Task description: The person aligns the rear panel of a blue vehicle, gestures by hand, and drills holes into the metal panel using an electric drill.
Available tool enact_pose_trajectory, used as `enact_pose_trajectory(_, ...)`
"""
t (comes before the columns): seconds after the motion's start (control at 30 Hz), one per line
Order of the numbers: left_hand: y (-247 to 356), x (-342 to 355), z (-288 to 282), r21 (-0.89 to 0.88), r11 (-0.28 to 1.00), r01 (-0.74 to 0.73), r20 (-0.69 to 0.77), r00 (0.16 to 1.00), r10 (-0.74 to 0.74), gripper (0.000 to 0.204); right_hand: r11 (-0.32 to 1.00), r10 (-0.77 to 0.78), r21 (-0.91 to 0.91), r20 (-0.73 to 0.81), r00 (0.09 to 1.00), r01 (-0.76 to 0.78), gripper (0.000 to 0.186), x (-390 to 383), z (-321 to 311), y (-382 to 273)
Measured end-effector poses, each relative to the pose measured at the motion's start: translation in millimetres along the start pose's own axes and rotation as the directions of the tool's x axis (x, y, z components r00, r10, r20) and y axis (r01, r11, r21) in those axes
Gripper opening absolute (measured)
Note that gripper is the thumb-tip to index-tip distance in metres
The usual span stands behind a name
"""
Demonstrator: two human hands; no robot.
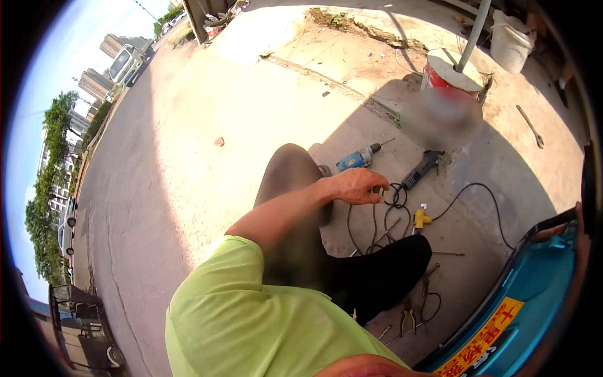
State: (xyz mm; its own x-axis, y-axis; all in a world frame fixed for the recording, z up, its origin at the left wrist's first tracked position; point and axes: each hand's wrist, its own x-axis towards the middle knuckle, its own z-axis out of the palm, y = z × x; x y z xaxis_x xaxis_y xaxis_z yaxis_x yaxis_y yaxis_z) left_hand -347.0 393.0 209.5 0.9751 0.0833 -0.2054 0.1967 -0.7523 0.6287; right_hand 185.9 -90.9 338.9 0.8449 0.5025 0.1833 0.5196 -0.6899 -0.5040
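My left hand (364, 186) reaches over the floor beside a loop of black cable (397, 200), its fingers loosely bent and apart, with nothing clearly in them. Near it lie a blue drill (355, 159) with a bit fitted and a dark, long-bodied power tool (418, 173). A yellow fitting (422, 218) lies by my bent right knee (411, 257). Pliers (408, 319) and thin metal tools lie lower down by my leg. A little of my right arm shows at the bottom edge; the hand is out of sight.
A red-and-white bucket (458, 80) holds an upright pole, its lower part blurred. A white bucket (509, 44) and wrench (529, 127) lie farther right. A teal vehicle panel (540, 295) borders my right. Concrete (144, 220) runs leftward toward parked vehicles, trees and buildings.
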Motion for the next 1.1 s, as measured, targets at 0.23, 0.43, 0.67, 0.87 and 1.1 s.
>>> enact_pose_trajectory(0.23, -5, 7, 5, 0.035, 0.999, -0.023, -0.005, 1.0, 0.023, 0.04, 0.984, -0.028, 0.178, 0.004, 1.0, 0.027, 0.045, 17, 4, 37)
enact_pose_trajectory(0.43, 11, 22, 7, 0.016, 0.993, -0.12, -0.02, 0.993, 0.12, 0.038, 0.975, -0.027, 0.22, -0.007, 1.0, 0.027, 0.043, 16, 6, 33)
enact_pose_trajectory(0.67, 12, 26, 8, 0.038, 0.994, -0.106, -0.001, 0.994, 0.107, 0.035, 0.984, 0.011, 0.179, 0.063, 0.998, -0.022, 0.044, 12, 0, 7)
enact_pose_trajectory(0.87, 14, 25, 9, 0.011, 0.992, -0.122, -0.001, 0.992, 0.122, 0.034, 0.988, -0.03, 0.15, -0.071, 0.997, 0.04, 0.045, 6, 1, 23)
enact_pose_trajectory(1.1, 19, 40, 13, -0.026, 0.984, -0.175, -0.001, 0.985, 0.175, 0.039, 0.996, 0.034, 0.087, 0.013, 0.999, -0.035, 0.052, -9, -1, -18)
